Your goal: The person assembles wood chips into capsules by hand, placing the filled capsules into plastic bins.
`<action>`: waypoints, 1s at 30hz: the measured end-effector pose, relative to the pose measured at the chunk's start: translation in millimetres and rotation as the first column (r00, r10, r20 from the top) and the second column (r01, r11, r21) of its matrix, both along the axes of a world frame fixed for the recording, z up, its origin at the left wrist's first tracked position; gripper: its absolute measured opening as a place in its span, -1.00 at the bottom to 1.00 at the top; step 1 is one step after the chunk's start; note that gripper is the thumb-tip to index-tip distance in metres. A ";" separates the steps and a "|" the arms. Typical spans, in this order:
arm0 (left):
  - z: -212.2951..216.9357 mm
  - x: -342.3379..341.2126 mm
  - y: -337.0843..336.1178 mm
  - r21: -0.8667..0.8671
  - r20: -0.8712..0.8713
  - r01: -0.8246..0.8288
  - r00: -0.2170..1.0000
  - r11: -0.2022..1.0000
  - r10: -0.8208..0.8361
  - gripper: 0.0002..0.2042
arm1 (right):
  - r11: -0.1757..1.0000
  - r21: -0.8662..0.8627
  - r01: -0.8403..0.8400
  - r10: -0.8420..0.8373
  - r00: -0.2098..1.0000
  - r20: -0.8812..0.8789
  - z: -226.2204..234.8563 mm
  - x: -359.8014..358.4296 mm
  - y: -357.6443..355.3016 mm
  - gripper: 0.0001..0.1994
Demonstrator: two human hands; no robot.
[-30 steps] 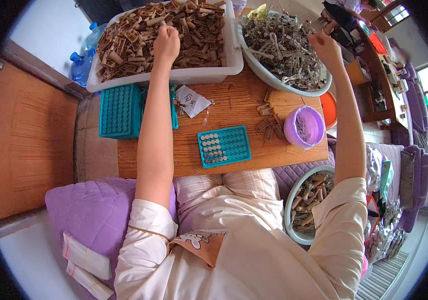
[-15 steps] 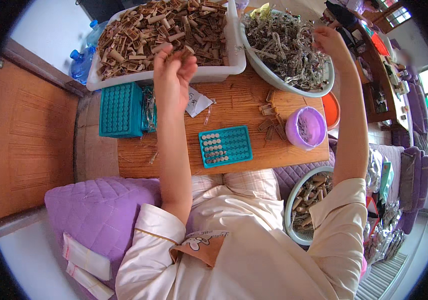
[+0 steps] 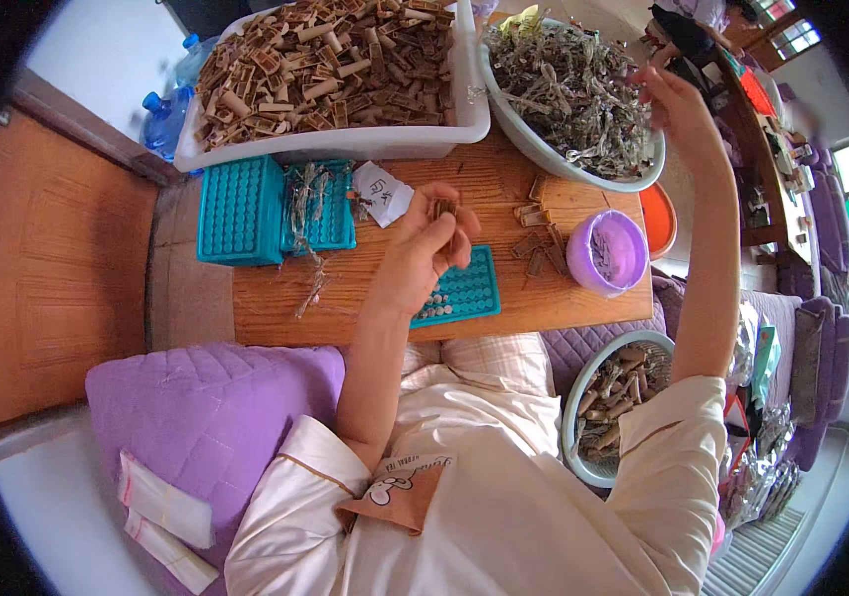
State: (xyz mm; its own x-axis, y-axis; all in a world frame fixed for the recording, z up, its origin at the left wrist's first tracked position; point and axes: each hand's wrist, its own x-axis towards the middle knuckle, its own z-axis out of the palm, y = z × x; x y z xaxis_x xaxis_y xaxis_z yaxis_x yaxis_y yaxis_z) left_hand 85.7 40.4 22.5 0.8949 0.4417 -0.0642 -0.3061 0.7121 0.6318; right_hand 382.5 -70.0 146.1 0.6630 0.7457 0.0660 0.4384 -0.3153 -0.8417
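Left grip (image 3: 429,240) pinches a small brown piece (image 3: 444,208) at my fingertips, presumably for control; right grip (image 3: 675,99) curls near the pale basin (image 3: 536,149) (can't tell whether anything's held).

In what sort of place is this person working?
Probably a home room used for handwork: there is purple quilted seating by a wooden table, and a white tub heaped with brown pieces.

Left hand (image 3: 429,243) pinching a small brown piece (image 3: 444,208), partly hiding a teal tray (image 3: 472,283), wooden surface (image 3: 564,310) beneath, right hand (image 3: 678,101) near a basin (image 3: 544,153) of silvery strands (image 3: 578,94)
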 end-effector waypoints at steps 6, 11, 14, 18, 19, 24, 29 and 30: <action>0.4 -17.3 -21.8 -0.091 0.097 -0.012 0.995 0.996 0.021 -0.92 | 0.978 0.165 -0.128 0.197 0.830 -0.521 -32.4 -108.6 -2.9 -0.80; 3.9 -38.6 -34.6 0.001 0.110 -0.020 0.994 1.000 0.020 -0.76 | 0.920 0.165 -0.356 0.387 0.759 -0.524 -40.8 -188.5 -9.8 -0.85; 11.2 -39.7 -45.6 0.229 -0.012 -0.295 0.952 0.928 0.306 -0.67 | 0.931 0.019 -0.363 0.363 0.926 -0.102 -51.3 -220.1 -15.9 -0.89; 13.7 -51.6 -39.4 0.499 -0.046 -0.340 0.908 0.797 0.416 -0.78 | 0.904 0.086 -0.419 0.405 0.902 0.147 -51.6 -236.6 -17.9 -0.85; 17.4 -50.9 -39.7 0.512 0.028 -0.392 0.897 0.764 0.442 -0.78 | 0.915 0.100 -0.390 0.384 0.920 0.073 -52.7 -239.5 -18.0 -0.83; 10.8 -46.1 -35.4 0.525 0.202 -0.465 0.882 0.713 0.426 -0.77 | 0.924 0.302 -0.236 0.246 0.969 0.007 -61.7 -251.2 -12.8 -0.76; -1.8 -49.2 -36.6 0.378 0.219 -0.402 0.914 0.834 0.341 -0.78 | 0.958 0.146 -0.248 0.211 0.951 0.227 -54.5 -250.3 -15.7 -0.74; -2.0 -48.5 -37.4 0.377 0.217 -0.398 0.916 0.836 0.338 -0.78 | 0.942 0.195 -0.274 0.211 0.934 0.289 -56.1 -249.8 -14.9 -0.74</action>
State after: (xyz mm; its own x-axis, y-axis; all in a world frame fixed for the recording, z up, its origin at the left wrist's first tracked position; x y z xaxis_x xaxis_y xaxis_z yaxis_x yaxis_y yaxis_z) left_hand 37.2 3.0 20.5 0.6473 0.6993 0.3033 -0.5979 0.2190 0.7711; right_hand 132.7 -84.9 90.0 0.3999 0.8252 0.3989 0.6897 0.0157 -0.7240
